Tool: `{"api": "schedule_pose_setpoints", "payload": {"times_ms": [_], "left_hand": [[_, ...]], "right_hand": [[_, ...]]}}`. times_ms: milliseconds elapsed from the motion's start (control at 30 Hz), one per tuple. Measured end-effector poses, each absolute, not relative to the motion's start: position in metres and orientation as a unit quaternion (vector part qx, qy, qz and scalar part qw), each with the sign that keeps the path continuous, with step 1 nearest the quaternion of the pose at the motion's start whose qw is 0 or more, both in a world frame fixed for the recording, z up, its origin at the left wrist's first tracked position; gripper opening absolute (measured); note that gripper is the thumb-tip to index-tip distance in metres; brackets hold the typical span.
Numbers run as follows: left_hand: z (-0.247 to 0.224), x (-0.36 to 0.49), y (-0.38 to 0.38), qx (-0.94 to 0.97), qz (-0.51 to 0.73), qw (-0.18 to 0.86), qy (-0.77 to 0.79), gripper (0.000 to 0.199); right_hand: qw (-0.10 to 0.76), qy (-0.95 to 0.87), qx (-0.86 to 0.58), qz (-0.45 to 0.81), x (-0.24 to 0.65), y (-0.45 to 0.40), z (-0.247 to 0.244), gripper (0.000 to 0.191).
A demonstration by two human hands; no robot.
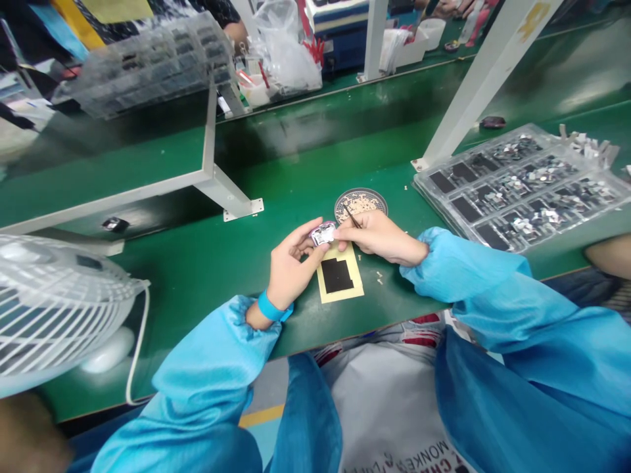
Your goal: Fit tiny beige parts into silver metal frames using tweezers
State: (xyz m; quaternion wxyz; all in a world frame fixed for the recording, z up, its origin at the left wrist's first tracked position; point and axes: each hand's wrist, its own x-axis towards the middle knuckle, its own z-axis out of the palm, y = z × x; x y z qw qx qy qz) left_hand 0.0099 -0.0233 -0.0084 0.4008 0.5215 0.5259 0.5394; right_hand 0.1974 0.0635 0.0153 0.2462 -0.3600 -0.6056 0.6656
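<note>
**Q:** State of each hand?
**A:** The left hand holds the device at its edges, pale face up. The right hand grips a thin dark tool, its fingertips at the device's near side.

**Q:** Location of the device?
**A:** Raised above the desk, just beyond the yellow card with its black sheet. The dish of small pale bits is close by, beyond the right hand.

**Q:** Principal faults?
**A:** First, a drop: the left hand appears to hold only the edges, so a push from the right could tip the device out. Second, a scratch: the tool, if turned inward without care, may mark the pale face. Third, a spill: a wide swing of the right wrist could catch the dish. Loose bits lie beside the card; one could lodge under anything set down there.
</note>
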Motion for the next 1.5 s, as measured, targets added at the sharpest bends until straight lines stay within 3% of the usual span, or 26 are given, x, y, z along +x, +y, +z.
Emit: {"api": "schedule_pose_setpoints", "payload": {"times_ms": [333, 567, 1167, 1500], "left_hand": [[-0.009, 0.006, -0.024, 0.549, 0.521, 0.335, 0.562, 0.045], [-0.008, 0.007, -0.021, 0.459, 0.584, 0.456, 0.49, 0.052], [-0.008, 0.01, -0.022, 0.454, 0.59, 0.471, 0.473, 0.042], [-0.011, 0.018, -0.027, 0.538, 0.56, 0.377, 0.505, 0.032]], "right_hand": [[0.251, -0.619, -0.355, 0.654, 0.197, 0.064, 0.01, 0.031], [0.396, -0.631, -0.307, 0.592, 0.187, 0.056, -0.001, 0.038], [0.363, -0.576, -0.276, 0.679, 0.183, 0.051, -0.007, 0.04], [0.357, -0.645, -0.32, 0.595, 0.18, 0.048, -0.002, 0.042]]}}
